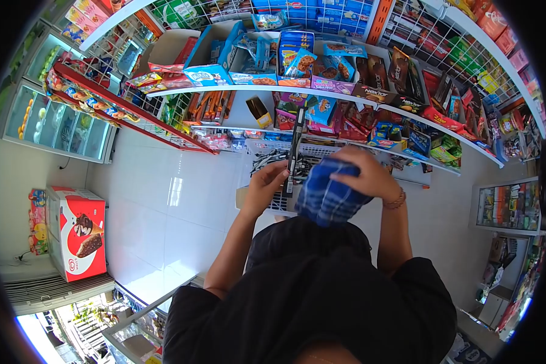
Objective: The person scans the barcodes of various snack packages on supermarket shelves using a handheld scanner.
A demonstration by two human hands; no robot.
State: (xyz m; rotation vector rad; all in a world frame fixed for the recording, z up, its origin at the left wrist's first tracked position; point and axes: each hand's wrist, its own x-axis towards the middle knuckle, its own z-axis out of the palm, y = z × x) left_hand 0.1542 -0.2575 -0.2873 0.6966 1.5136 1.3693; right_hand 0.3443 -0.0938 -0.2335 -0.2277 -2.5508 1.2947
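My left hand (269,184) is closed, its thumb and fingers pinching a long, narrow black strip (295,142) that stands nearly upright before me. A small pale marking shows near the strip's lower end. Bunched in my right hand (370,173) is a blue plaid cloth (330,194), just right of the strip's lower part. Beneath both hands, a light plastic basket (312,148) contains many slim black-and-white pieces (273,159). The cloth covers part of the basket.
Shelves (255,89) packed with snack boxes curve across the front. A red-edged rack (127,109) of packets stands left, near a glass-door fridge (60,124) and a red ice cream freezer (79,233). A glass cabinet (508,206) is at right. Tiled floor (164,200) shows left of the basket.
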